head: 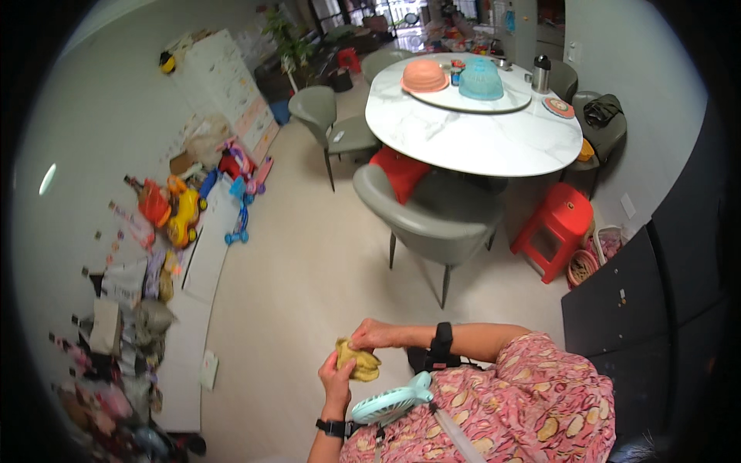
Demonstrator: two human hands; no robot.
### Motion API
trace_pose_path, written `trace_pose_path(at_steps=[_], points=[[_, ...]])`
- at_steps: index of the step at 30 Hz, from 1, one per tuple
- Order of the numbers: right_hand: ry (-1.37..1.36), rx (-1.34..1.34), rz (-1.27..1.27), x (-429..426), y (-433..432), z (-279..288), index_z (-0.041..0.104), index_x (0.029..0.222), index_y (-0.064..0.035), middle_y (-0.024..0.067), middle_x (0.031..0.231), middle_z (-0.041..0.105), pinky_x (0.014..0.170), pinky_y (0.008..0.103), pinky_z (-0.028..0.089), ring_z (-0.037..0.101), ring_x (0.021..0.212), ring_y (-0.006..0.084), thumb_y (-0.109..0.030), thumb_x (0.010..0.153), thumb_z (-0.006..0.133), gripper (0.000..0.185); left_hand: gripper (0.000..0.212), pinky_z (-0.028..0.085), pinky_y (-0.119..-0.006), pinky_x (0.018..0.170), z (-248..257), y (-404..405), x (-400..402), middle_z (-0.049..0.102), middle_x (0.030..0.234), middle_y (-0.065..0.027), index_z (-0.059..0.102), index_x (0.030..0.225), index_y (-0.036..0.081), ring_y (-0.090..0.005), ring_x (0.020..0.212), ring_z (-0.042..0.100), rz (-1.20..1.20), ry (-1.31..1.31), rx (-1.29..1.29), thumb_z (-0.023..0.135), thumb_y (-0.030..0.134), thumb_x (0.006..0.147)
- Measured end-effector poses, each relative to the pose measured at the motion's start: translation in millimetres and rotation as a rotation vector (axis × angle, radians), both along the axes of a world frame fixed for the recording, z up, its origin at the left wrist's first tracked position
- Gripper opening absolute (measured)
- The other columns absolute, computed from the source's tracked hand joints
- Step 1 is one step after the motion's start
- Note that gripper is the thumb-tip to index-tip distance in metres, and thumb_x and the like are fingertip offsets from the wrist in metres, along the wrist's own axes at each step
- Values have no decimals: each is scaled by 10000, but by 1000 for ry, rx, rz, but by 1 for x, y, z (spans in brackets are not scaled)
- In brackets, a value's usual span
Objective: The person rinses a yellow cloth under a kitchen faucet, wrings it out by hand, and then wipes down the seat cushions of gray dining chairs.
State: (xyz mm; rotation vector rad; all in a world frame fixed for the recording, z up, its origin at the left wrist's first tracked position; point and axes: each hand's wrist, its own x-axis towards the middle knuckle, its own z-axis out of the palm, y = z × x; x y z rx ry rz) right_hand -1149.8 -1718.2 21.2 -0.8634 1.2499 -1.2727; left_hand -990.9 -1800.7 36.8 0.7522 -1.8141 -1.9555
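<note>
A bunched yellow cloth (365, 366) is held between both hands, in front of the body and over the floor. My left hand (337, 373) grips its near left side, thumb on top. My right hand (370, 335) pinches its upper edge with the fingers. Part of the cloth is folded and hidden under the fingers. Close by, a light-blue portable fan (389, 404) hangs at the chest on a strap. Dark bands circle both forearms.
Ahead stand a grey chair (428, 223), a marble-look oval table (463, 144) with domed food covers, and a red plastic stool (558, 226). A dark cabinet (613, 301) is at right. Toys and bags crowd a low white cabinet (191, 324) at left.
</note>
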Motion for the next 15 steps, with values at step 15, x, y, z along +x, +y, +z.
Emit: trace_pose_path(at_steps=[15], points=[[248,-228,142,-187,-303,-5,593,769,48,101,847,565,658,295,427,511,709,167,-215,775,546,267,268,472,-249,627,6,-272,-156,595,767,-75,575,880,-62,-126,682,560,192,-293,-24,689,12,650]])
